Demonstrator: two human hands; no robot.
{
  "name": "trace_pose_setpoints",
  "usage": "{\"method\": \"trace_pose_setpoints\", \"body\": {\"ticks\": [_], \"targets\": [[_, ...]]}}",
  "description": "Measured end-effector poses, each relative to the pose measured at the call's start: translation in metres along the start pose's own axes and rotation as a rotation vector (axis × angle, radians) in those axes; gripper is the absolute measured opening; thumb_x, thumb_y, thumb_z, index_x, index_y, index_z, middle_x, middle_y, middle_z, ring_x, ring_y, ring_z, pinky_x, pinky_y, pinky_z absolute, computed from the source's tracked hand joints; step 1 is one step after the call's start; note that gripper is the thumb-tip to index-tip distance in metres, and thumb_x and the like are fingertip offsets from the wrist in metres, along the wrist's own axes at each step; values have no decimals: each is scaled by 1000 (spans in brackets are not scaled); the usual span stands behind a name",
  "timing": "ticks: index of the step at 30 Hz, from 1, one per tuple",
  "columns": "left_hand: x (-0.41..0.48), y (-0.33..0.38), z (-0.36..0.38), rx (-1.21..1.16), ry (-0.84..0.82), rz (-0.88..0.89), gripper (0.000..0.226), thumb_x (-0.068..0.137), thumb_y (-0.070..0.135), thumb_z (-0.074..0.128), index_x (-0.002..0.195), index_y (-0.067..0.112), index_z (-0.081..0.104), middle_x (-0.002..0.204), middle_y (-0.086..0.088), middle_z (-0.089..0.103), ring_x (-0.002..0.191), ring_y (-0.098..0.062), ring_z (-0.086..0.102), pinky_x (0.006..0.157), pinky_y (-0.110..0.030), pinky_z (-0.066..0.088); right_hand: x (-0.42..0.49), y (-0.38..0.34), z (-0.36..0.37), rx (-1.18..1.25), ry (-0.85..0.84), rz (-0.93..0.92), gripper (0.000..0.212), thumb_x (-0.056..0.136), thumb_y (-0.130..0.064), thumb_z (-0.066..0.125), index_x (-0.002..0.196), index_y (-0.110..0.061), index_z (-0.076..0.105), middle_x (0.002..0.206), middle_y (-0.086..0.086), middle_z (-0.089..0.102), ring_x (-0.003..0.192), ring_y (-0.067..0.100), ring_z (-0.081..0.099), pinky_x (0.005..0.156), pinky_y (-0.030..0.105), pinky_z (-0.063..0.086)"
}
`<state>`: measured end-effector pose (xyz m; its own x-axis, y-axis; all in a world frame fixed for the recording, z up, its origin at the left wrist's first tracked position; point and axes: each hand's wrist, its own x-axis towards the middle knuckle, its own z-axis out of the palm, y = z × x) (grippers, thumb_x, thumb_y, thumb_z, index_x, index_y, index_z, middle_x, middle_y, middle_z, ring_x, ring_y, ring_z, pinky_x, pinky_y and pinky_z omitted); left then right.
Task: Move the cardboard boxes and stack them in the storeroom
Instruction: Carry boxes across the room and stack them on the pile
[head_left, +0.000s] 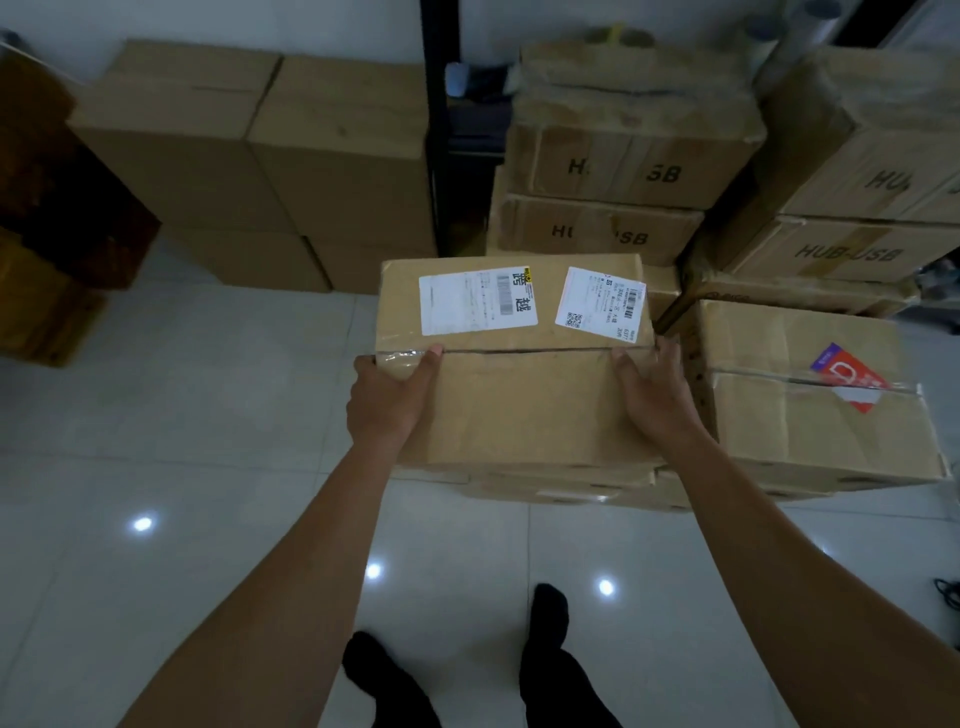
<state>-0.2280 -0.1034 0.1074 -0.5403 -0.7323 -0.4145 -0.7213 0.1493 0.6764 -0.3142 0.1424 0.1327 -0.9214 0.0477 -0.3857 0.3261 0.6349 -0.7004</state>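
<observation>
Cardboard, everywhere. Labelled box (514, 415) sat on or just above a lower box (561, 491), beside the red-stickered box (810, 431). My left hand (384, 400) and right hand (657, 400) clasped its sides, thumbs on top. Stacks of HUB-USB boxes (623, 171) stood behind; I judged this one nearly placed, release left.

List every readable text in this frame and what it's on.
"HUB-USB": stacked box, far right.
"HU", "SB", middle obscured: two middle-stack boxes.
"跨越": left shipping label on the held box.
Small print there, right label, red sticker: too blurred.
</observation>
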Motion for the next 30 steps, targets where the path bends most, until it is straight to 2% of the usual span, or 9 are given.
{"method": "trace_pose_setpoints", "body": {"ticks": [2,5,15,23,27,30], "targets": [[8,-3,-34,25,11,57,81,75,73,59,134,19,44,128,-9,58,116,-33,55,91,-37,42,-18,-23,16,-30,17,-41,58,97,-46,44,146,-23,24,143,11,42,130,35,40,102,43,33],[22,-5,-86,30,38,131,77,76,73,58,134,24,45,128,-5,58,117,-31,55,87,-34,40,-45,-59,40,-45,39,-99,58,98,-45,43,147,-22,23,142,15,45,127,37,43,97,40,35],[102,-18,-227,7,136,190,78,74,75,58,132,23,49,131,-5,57,119,-33,54,93,-40,43,-83,-176,143,20,39,-167,62,97,-48,42,149,-20,23,144,13,43,131,35,40,100,39,33],[219,17,-272,-10,134,233,78,76,78,52,130,22,51,128,-2,58,117,-30,55,92,-40,42,-24,-275,199,39,42,-263,55,98,-43,44,145,-17,30,140,9,47,125,31,46,96,38,35],[286,53,-279,-84,128,298,66,78,71,57,127,27,55,125,3,61,115,-26,57,87,-34,41,31,-322,226,60,31,-246,57,97,-46,43,145,-19,27,139,9,47,124,32,47,98,41,36],[336,78,-284,-105,103,309,66,78,70,59,127,27,57,124,4,62,114,-24,58,86,-31,40,67,-359,244,71,26,-218,57,97,-45,44,145,-19,28,139,10,48,123,33,47,97,42,37]]}}
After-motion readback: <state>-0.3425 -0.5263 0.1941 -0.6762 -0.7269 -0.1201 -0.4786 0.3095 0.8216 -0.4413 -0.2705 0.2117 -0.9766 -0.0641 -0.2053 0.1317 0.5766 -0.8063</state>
